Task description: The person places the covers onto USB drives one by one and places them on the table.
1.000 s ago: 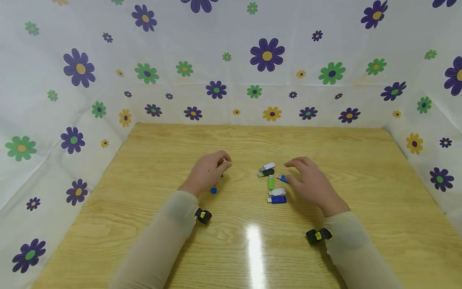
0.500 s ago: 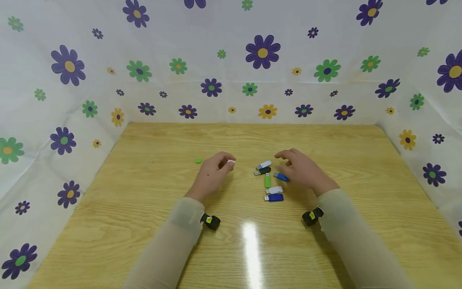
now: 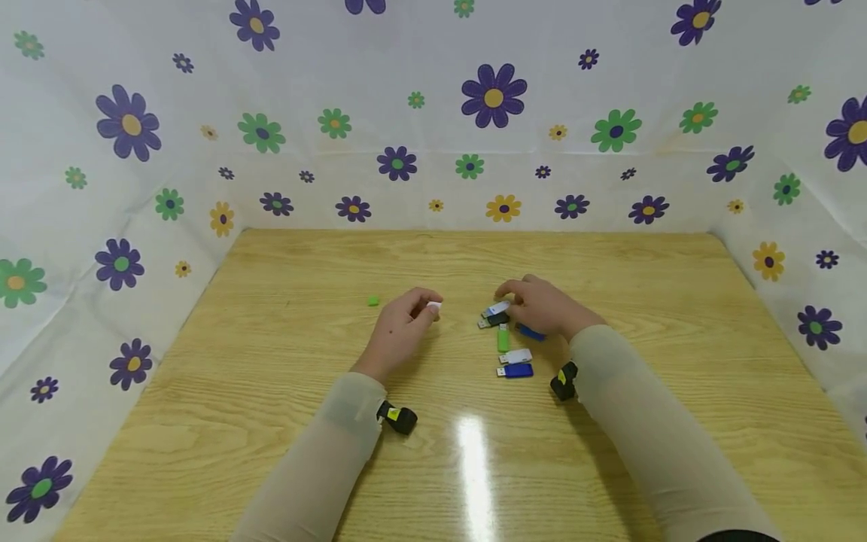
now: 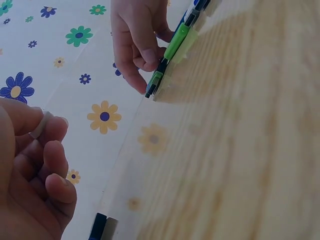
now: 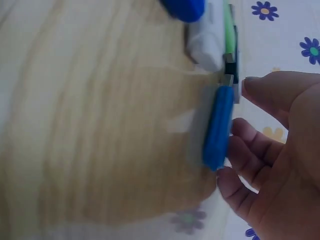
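Observation:
My left hand pinches a small white USB cap between thumb and forefinger, raised off the table; the left wrist view shows the white cap edge-on. My right hand reaches over a white and light-blue USB flash drive, thumb and forefinger spread at its right end. A black USB flash drive lies against that one. Under the right hand is a blue USB flash drive, partly hidden in the head view. Closer in lie a green drive, a white drive and a dark blue drive.
A small green cap lies left of the left hand. In the left wrist view, a dark blue piece rests on the wooden table near the left hand. A flowered cloth encloses the back and sides.
My right hand has moved left and away from me, to the white and light-blue drive. The left hand still pinches the white cap, having shifted slightly right. The green cap has come into sight.

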